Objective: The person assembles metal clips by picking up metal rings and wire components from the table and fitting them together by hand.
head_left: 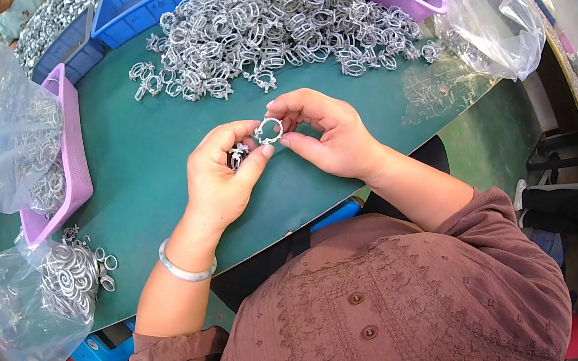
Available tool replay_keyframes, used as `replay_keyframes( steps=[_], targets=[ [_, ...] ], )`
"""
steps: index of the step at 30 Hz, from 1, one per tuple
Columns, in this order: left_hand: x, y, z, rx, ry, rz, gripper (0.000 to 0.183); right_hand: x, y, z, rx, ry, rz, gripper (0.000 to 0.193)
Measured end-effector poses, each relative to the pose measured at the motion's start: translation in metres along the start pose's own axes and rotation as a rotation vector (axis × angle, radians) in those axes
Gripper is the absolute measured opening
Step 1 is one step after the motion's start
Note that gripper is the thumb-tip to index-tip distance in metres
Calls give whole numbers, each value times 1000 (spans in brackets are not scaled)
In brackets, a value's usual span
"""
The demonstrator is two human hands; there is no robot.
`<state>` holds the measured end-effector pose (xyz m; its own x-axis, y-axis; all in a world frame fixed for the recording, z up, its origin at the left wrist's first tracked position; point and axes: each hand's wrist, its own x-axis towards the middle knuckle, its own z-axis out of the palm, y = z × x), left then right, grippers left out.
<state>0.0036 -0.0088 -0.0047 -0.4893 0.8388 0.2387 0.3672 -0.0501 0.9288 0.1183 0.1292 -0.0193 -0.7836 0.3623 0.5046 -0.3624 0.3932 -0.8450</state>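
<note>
Over the near side of the green table, a silver-grey metal ring [281, 127] with small bumps on its left side is held up between both hands. My left hand [217, 177] pinches its left edge with thumb and index finger. Several more small metal pieces [237, 156] sit in the curl of that hand, partly hidden by the fingers. From the right, the fingertips and thumb of my right hand [333, 132] close around the ring's other edge. Beyond the hands, a large heap of similar metal ring pieces [271, 17] covers the far part of the table [138, 182].
At left stand a purple basket [74, 139] with bagged pieces and a pile of smooth metal rings [70, 279]. Blue bins [145, 10] are at the back. A second purple basket [400, 0] and a clear plastic bag [494, 19] lie at right. Other people are partly visible.
</note>
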Motion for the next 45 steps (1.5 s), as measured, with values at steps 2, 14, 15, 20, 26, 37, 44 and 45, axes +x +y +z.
replay_keyframes(
  steps=[2, 14, 15, 20, 26, 37, 44, 45],
  targets=[
    [0, -2, 0, -13, 20, 5, 24, 0, 1, 1, 41, 4, 15, 34],
    [-1, -1, -2, -122, -11, -127, 22, -1, 1, -1, 29, 2, 23, 33],
    [-1, 0, -2, -157, -30, -176, 21, -1, 2, -1, 29, 3, 23, 33],
    [0, 5, -4, -256, -75, -304, 22, -1, 3, -2, 13, 10, 33, 31],
    [2, 0, -11, -412, -160, -432, 25, -1, -2, -2, -13, 3, 67, 30],
    [4, -2, -13, -520, -193, -479, 30, -2, -3, -3, 24, -8, 68, 28],
    [6, -3, -15, -599, -196, -506, 33, -1, -4, -3, 29, -12, 93, 28],
    [5, -3, -15, -616, -194, -513, 33, -1, -4, -3, 29, -12, 93, 28]
  ],
)
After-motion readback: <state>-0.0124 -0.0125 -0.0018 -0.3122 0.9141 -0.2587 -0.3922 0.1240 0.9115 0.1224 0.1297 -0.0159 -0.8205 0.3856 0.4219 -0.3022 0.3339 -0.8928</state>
